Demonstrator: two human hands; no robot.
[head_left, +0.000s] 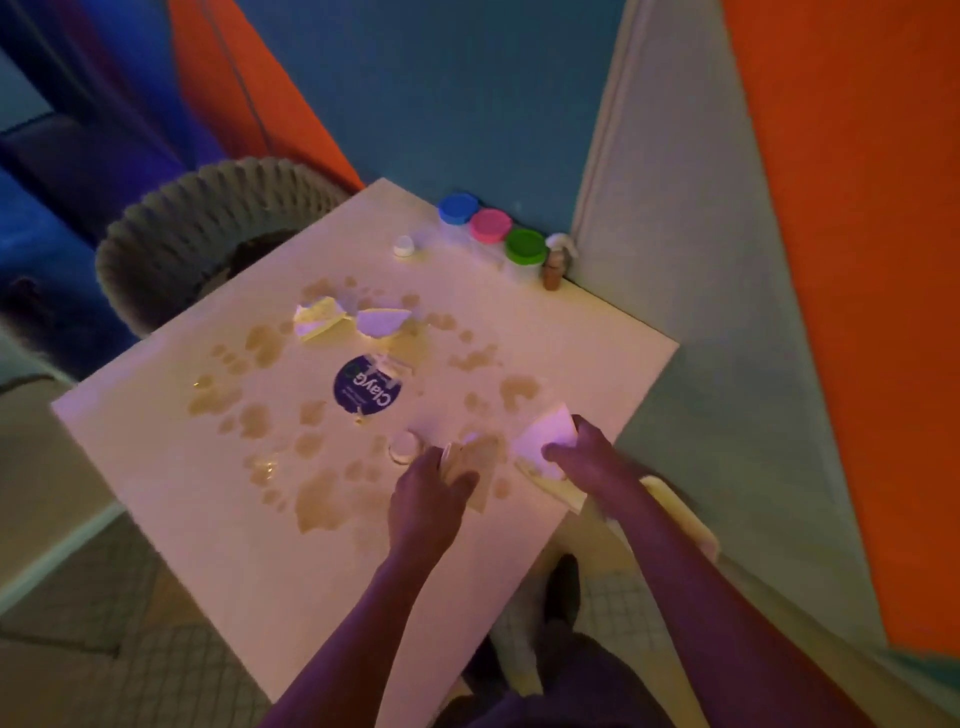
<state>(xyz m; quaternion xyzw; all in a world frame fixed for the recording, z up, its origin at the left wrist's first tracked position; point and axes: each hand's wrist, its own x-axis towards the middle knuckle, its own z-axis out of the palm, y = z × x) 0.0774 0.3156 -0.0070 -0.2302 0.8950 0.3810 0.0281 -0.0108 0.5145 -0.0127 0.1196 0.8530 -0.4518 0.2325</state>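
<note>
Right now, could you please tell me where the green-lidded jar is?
In the head view, the green-lidded jar stands at the far right corner of the table, between the pink-lidded jar and the small brown spray bottle.

A white angular fragment (545, 435) – flat-faced, sharp-cornered, shard-like – is gripped at its near end by the right hand (587, 460) and is held tilted, one corner raised, over the near right edge of the white table (571, 353). Just to its left, a tan flat patch (485, 451) with a ragged outline lies on the tabletop and is touched by the fingers of the left hand (431, 493). Whether anything is pinched there cannot be told.
</note>
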